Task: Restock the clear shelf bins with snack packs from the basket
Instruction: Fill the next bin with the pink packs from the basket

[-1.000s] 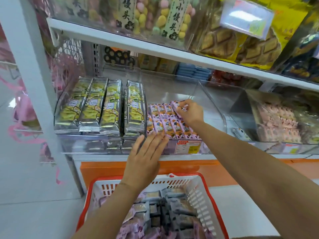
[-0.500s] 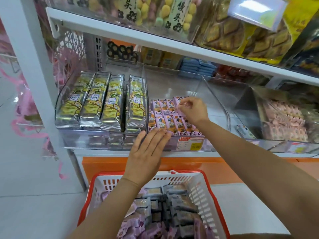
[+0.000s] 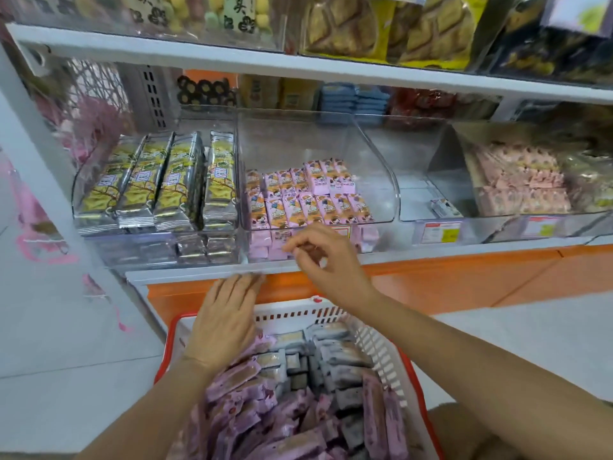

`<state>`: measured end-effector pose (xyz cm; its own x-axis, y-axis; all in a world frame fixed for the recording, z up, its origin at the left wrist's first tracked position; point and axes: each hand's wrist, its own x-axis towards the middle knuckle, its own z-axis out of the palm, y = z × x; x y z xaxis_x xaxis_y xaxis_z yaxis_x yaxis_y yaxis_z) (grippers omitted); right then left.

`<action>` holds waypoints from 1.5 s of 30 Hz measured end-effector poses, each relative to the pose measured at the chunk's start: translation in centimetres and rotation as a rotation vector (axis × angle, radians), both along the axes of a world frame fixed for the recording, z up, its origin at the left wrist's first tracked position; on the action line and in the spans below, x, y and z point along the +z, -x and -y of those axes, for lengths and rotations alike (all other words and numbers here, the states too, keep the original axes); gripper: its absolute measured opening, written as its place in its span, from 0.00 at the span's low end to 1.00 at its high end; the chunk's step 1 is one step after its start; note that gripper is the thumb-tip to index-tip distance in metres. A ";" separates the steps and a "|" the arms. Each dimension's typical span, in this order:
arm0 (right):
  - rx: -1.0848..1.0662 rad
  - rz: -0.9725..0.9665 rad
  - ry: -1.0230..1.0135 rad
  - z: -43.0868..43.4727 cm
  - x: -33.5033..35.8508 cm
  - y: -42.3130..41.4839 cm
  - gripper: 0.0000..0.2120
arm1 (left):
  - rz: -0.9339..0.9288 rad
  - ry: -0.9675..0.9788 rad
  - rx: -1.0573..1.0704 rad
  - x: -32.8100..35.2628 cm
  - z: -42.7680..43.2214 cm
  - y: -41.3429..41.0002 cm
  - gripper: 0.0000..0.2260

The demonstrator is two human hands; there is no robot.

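Head view: the red-rimmed white plastic basket (image 3: pixel 386 346) sits near, below the shelf, heaped with purple snack packs (image 3: pixel 238 393) on its left and grey ones (image 3: pixel 335 360) toward its far right.

The left hand (image 3: pixel 229 317) lies flat with straight fingers over the basket's far-left corner. Its fingertips reach the white shelf edge (image 3: pixel 185 275), and it holds nothing.

The right hand (image 3: pixel 326 263) hangs in front of the clear middle bin (image 3: pixel 374 180), its fingers loosely curled and blurred. Nothing shows between them.

That bin holds small pink-and-orange packs (image 3: pixel 308 200) in tidy rows against its front and left side, with its far right part bare.

The clear left bin (image 3: pixel 78 180) carries long yellow-and-silver packs (image 3: pixel 159 187) laid side by side.

Right of the middle bin, another clear bin (image 3: pixel 408 207) holds a single small pack (image 3: pixel 444 207). Farther right, pale pink packs (image 3: pixel 520 184) are stacked.

An orange panel (image 3: pixel 464 273) runs under the shelf, between it and the basket.
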<state>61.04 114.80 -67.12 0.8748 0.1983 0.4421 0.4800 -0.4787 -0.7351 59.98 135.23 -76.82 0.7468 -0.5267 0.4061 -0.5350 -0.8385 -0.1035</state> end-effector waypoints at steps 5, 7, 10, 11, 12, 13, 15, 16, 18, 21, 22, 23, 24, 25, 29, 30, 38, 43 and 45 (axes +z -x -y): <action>0.050 -0.301 0.092 -0.9 -7.6 2.7 0.07 | -0.290 -0.137 0.224 -3.1 -2.2 -0.4 0.42; 0.051 -0.436 0.127 -1.3 -10.5 3.1 0.07 | -0.325 -0.137 0.243 -3.9 -2.9 -0.6 0.46; 0.060 -0.593 0.285 -2.1 -13.9 3.3 0.08 | -0.317 -0.113 0.224 -4.6 -3.2 -0.8 0.45; 0.071 -0.642 0.329 -2.4 -14.9 3.4 0.08 | -0.313 -0.098 0.221 -4.9 -3.2 -0.9 0.45; 0.088 -0.696 0.357 -2.6 -15.9 3.5 0.09 | -0.309 -0.089 0.221 -5.1 -3.3 -0.9 0.44; 0.110 -0.758 0.382 -2.9 -16.9 3.6 0.10 | -0.310 -0.086 0.222 -5.3 -3.3 -0.9 0.44; 0.151 -0.856 0.426 -3.6 -18.4 4.0 0.14 | -0.313 -0.081 0.218 -5.7 -3.5 -1.0 0.44; 0.164 -0.889 0.448 -4.0 -19.3 4.2 0.15 | -0.319 -0.080 0.221 -5.8 -3.5 -1.0 0.44; 0.180 -0.952 0.466 -4.8 -20.8 4.4 0.19 | -0.330 -0.078 0.232 -6.1 -3.5 -1.1 0.44; 0.205 -0.935 0.523 -5.9 -21.7 4.5 0.23 | -0.345 -0.084 0.250 -6.5 -3.3 -0.9 0.43; 0.202 -0.901 0.553 -6.2 -22.2 4.5 0.23 | -0.344 -0.085 0.254 -6.6 -3.3 -0.9 0.43; 0.194 -0.882 0.584 -6.3 -22.4 4.5 0.23 | -0.339 -0.079 0.256 -6.6 -3.3 -0.9 0.43; 0.195 -0.889 0.616 -6.4 -22.3 4.4 0.23 | -0.332 -0.070 0.256 -6.7 -3.3 -0.9 0.43; 0.197 -0.892 0.626 -6.4 -22.1 4.3 0.21 | -0.328 -0.060 0.254 -6.8 -3.3 -0.9 0.44; 0.189 -0.864 0.418 -5.4 -21.1 4.3 0.10 | -0.316 -0.041 0.244 -7.0 -3.3 -0.9 0.44; 0.182 -0.862 0.345 -5.1 -20.6 4.3 0.10 | -0.317 -0.040 0.247 -7.0 -3.3 -0.9 0.44; -0.035 -0.764 -0.009 -1.9 -16.0 2.8 0.12 | -0.417 0.075 0.283 -5.0 -2.1 -0.2 0.36; -0.098 -0.598 -0.206 -0.7 -10.8 2.4 0.12 | -0.733 0.561 0.066 -2.4 0.0 0.7 0.24; -0.104 -0.537 -0.233 -0.4 -9.0 2.4 0.12 | -0.923 0.694 -0.022 -1.2 1.4 1.3 0.18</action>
